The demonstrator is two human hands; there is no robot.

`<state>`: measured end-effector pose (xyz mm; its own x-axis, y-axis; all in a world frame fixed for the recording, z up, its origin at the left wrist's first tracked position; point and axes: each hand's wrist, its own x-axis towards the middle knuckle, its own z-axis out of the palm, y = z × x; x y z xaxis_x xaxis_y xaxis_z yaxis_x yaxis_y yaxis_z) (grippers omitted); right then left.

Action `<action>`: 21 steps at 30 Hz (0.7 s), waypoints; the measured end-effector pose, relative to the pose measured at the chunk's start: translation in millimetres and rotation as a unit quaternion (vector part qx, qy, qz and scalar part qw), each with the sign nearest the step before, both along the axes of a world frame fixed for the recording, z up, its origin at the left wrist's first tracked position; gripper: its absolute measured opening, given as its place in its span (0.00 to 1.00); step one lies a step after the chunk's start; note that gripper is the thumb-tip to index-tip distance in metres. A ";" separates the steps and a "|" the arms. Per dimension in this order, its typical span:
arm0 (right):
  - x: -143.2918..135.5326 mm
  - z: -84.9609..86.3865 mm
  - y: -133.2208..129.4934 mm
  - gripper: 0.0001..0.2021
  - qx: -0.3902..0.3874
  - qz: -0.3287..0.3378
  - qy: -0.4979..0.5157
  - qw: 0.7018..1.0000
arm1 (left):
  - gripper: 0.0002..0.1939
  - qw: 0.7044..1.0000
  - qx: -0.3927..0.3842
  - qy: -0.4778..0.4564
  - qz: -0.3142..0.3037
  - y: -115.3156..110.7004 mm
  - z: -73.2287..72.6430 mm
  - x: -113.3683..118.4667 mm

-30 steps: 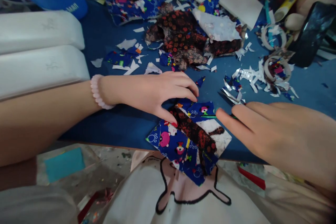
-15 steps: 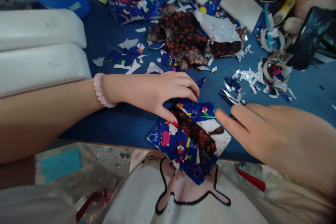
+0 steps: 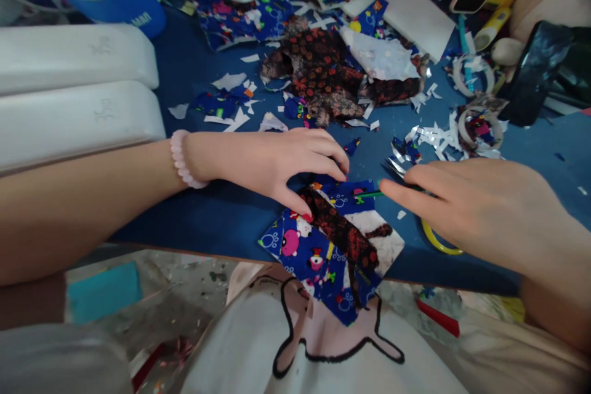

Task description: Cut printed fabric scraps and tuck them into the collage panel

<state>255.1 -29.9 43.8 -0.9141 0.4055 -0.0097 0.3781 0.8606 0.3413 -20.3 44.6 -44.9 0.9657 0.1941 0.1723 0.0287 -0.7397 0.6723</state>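
A patchwork cloth piece (image 3: pixel 318 261), blue cartoon print with dark floral and white patches, lies at the table's front edge and hangs partly over it. On its upper left rests my left hand (image 3: pixel 277 163), palm down, thumb and fingers apart, the fingertips touching the cloth. My right hand (image 3: pixel 466 206) pinches a thin green stick (image 3: pixel 369 194), whose tip is over the cloth's upper right. Scissors (image 3: pixel 436 240) are under my right hand; their blades and a yellow handle ring show, the rest is hidden.
Dark floral cloth (image 3: pixel 323 71) and scraps lie behind my hands. Two white cases (image 3: pixel 78 117) and a blue-and-white container (image 3: pixel 124 3) stand at left. Tape rings (image 3: pixel 480 126), paper shreds (image 3: pixel 438 138) and a dark phone (image 3: pixel 538 74) are at right.
My right hand has moved slightly up and turned, uncovering the yellow scissor handle. The green stick's tip remains over the cloth. My left hand has stayed on the cloth.
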 end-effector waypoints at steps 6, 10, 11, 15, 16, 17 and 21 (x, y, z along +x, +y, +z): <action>5.9 -13.0 8.0 0.18 -0.025 0.006 0.018 1.000 | 0.27 1.000 -0.010 0.000 0.005 0.0 0.5 0.4; 10.8 -17.9 4.8 0.17 -0.046 -0.016 0.019 0.999 | 0.28 1.000 -0.014 0.002 0.013 -1.2 1.9 0.6; 12.3 -18.6 4.5 0.17 -0.051 -0.024 0.016 0.998 | 0.29 1.000 -0.017 0.004 0.015 -1.5 2.3 0.6; 16.6 -25.5 6.8 0.11 -0.064 -0.057 0.060 0.995 | 0.34 0.999 -0.020 0.014 0.021 -2.8 3.6 0.5; 16.8 -28.7 7.9 0.10 -0.071 -0.068 0.086 0.991 | 0.35 0.999 -0.018 0.016 0.022 -3.2 3.7 0.3; 16.5 -32.2 9.0 0.11 -0.082 -0.080 0.107 0.988 | 0.36 0.999 -0.015 0.016 0.024 -3.5 3.8 0.2; 10.0 -45.1 11.3 0.12 -0.167 -0.110 0.140 0.970 | 0.37 0.999 -0.011 0.015 0.032 -4.1 3.5 -0.4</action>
<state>265.1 -18.6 -1.2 -0.7918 0.6076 0.0623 0.6023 0.7937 -0.0856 -20.7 40.4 -41.4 0.9558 0.2594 0.1387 0.0959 -0.7205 0.6868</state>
